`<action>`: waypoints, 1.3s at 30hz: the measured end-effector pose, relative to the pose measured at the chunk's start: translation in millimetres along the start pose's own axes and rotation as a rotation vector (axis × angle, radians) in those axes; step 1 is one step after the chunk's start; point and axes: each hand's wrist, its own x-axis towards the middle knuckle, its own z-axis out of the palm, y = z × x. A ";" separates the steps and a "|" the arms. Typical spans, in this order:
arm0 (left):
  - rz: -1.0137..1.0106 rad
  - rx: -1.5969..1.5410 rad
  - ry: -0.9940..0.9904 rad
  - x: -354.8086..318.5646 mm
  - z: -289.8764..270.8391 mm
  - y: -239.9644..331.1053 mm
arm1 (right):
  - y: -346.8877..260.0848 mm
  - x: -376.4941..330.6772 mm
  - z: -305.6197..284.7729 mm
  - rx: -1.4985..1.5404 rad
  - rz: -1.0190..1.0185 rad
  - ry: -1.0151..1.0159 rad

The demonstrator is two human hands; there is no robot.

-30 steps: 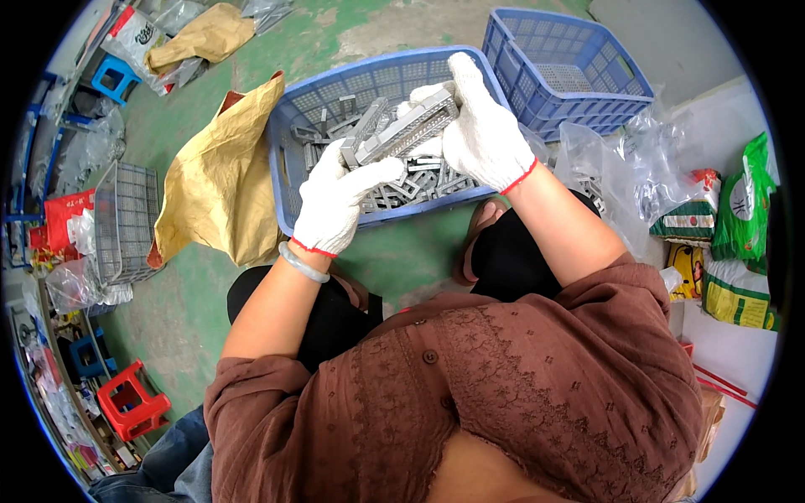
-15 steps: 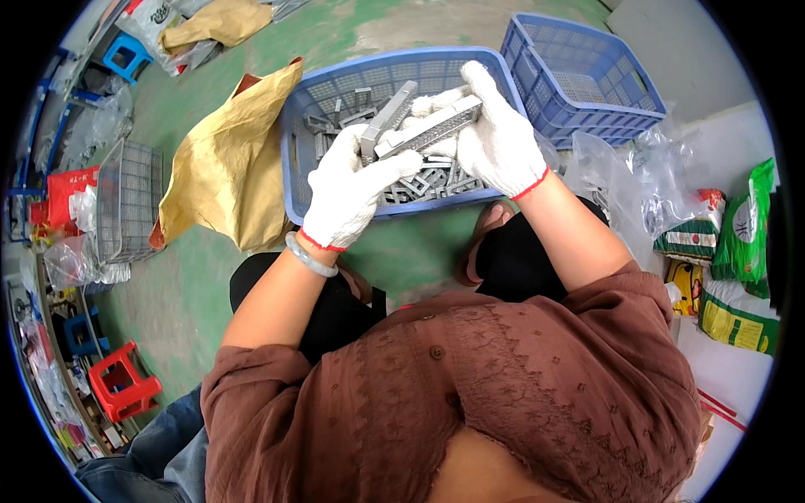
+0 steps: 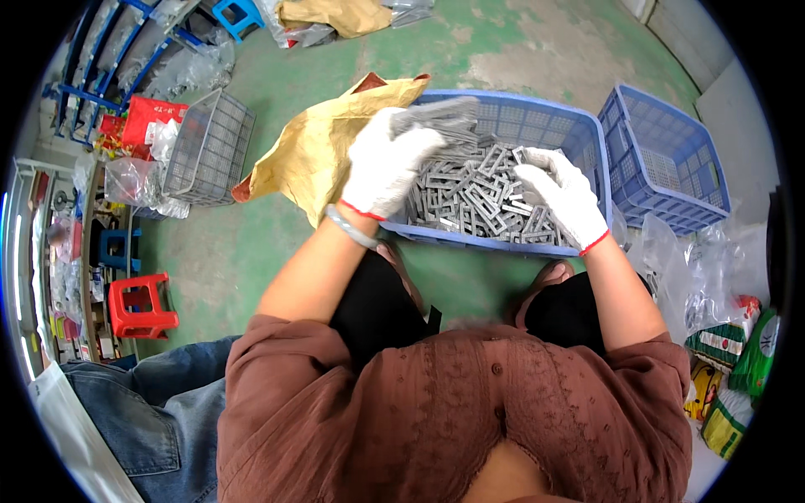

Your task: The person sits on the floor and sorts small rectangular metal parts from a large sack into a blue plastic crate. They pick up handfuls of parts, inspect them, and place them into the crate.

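Observation:
My left hand (image 3: 387, 163), in a white knitted glove with a red cuff, is closed on a stack of grey metal frames (image 3: 444, 121), smeared by motion. It is over the left part of a blue plastic crate (image 3: 495, 244). Inside the crate lie many loose rectangular metal frames (image 3: 482, 197). At the crate's right side my right hand (image 3: 563, 197), gloved the same way, is low over the heap. Its thumb and fingers are curved and apart, with the fingertips close to the loose frames.
A yellow woven sack (image 3: 306, 151) leans against the crate's left side. Another blue crate (image 3: 671, 168) stands to the right, beside clear plastic bags (image 3: 700, 268). Farther left are a grey mesh basket (image 3: 210, 151) and a red stool (image 3: 142, 306). Someone's jeans (image 3: 142, 411) show at lower left.
My hands have moved apart. The left one has carried metal frames to the crate's left side, while the right one has let go and lowered towards the heap. The view has shifted left.

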 end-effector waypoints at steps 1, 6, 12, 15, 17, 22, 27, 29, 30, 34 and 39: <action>0.026 -0.108 -0.031 1.9 -12.1 14.7 | -2.1 3.5 -0.2 -0.059 0.007 0.009; 0.106 0.059 0.154 28.3 -103.3 23.8 | -2.3 39.7 31.1 -0.716 -0.414 -0.113; 0.203 0.151 0.215 48.0 -187.9 31.4 | -76.4 122.3 150.6 -0.703 -0.529 -0.230; 0.121 0.229 0.217 61.9 -197.5 38.3 | -84.6 151.7 185.5 -0.663 -0.495 -0.283; -0.024 0.014 0.248 68.7 -192.0 39.5 | -74.5 144.0 192.7 -0.848 -0.445 -0.480; -0.020 0.252 0.062 59.0 -181.4 31.0 | -35.7 104.8 192.4 -0.985 -0.680 -0.514; -0.134 0.435 -0.114 62.1 -153.0 0.8 | -20.0 98.8 187.0 -1.001 -0.727 -0.513; -0.171 0.653 -0.171 65.0 -141.1 -10.0 | -19.3 98.7 187.3 -0.988 -0.749 -0.507; -0.186 0.748 -0.195 70.5 -134.0 -14.4 | -18.4 100.7 186.5 -0.969 -0.768 -0.500; -0.199 1.087 -0.410 78.5 -136.1 -36.2 | -27.9 96.3 181.7 -0.986 -0.805 -0.476; 0.061 1.522 -0.062 87.9 -178.0 -77.5 | -32.8 96.0 177.4 -1.017 -0.862 -0.466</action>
